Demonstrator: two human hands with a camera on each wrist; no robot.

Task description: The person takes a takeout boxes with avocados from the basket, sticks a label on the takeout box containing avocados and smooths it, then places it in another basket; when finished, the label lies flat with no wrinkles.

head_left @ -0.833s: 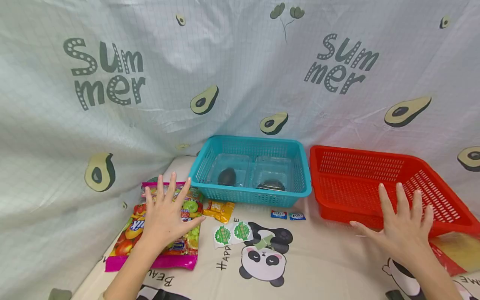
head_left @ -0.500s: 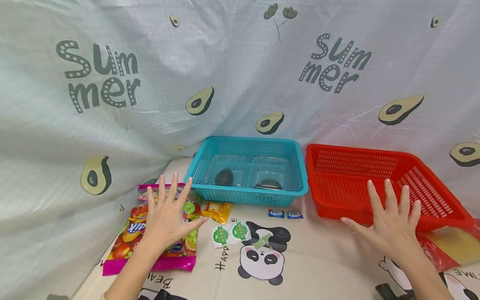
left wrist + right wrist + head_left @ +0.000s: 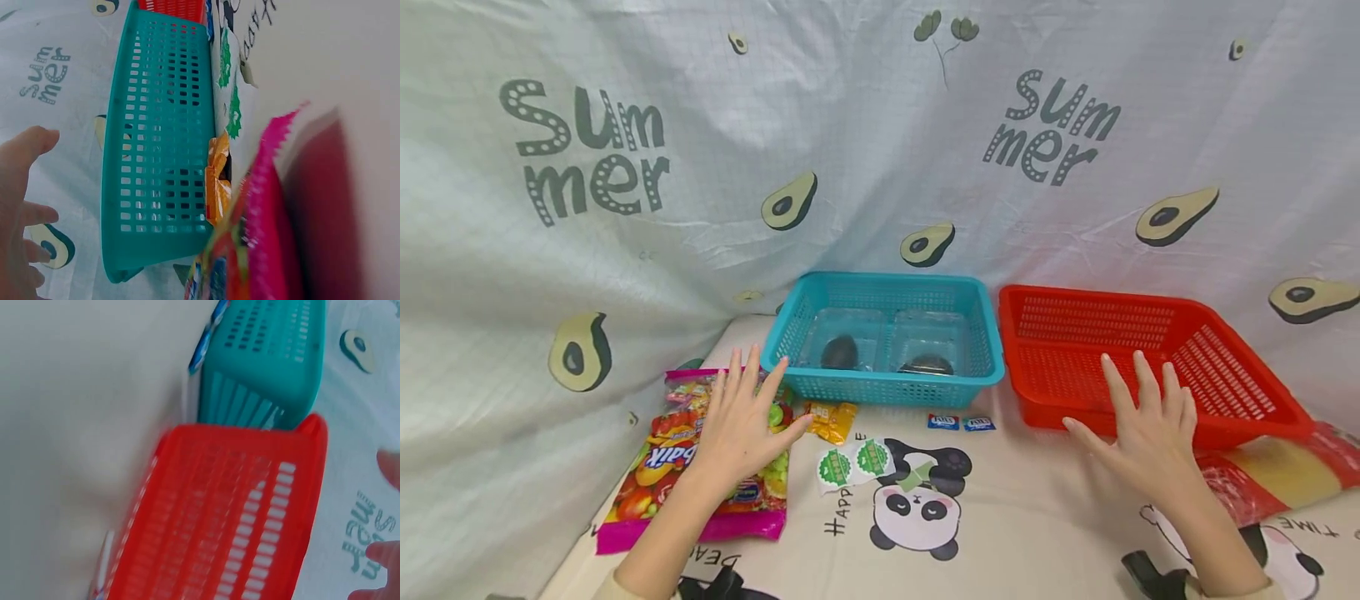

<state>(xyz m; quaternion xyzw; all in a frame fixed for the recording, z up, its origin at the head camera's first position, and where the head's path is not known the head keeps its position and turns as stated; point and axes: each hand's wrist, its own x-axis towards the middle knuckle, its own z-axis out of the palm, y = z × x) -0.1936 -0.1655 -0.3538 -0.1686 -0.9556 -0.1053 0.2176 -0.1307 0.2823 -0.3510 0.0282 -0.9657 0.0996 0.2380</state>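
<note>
My left hand [image 3: 741, 429] is spread with straight fingers above the colourful candy bags [image 3: 662, 467], which have pink edges and lie at the left. It holds nothing. My right hand [image 3: 1150, 433], also spread and holding nothing, overlaps the near wall of the red basket [image 3: 1082, 333] in the head view. Left of that basket stands a teal basket [image 3: 880, 390] with clear plastic boxes [image 3: 850, 325] inside. A dark oval item [image 3: 840, 352] lies in its left box and another dark item [image 3: 928, 364] in the right one.
Before the teal basket lie an orange packet [image 3: 832, 422], two small blue packets [image 3: 943, 422] and green-and-white round stickers [image 3: 853, 463]. A red and yellowish clear packet [image 3: 1277, 475] lies beside the red basket. A printed cloth [image 3: 1000, 533] covers the table; a curtain [image 3: 865, 108] hangs behind.
The head view has shifted, so the baskets and packets appear further left. My right hand has moved left in view, showing more of the packet beside the red basket. Both hands stay spread.
</note>
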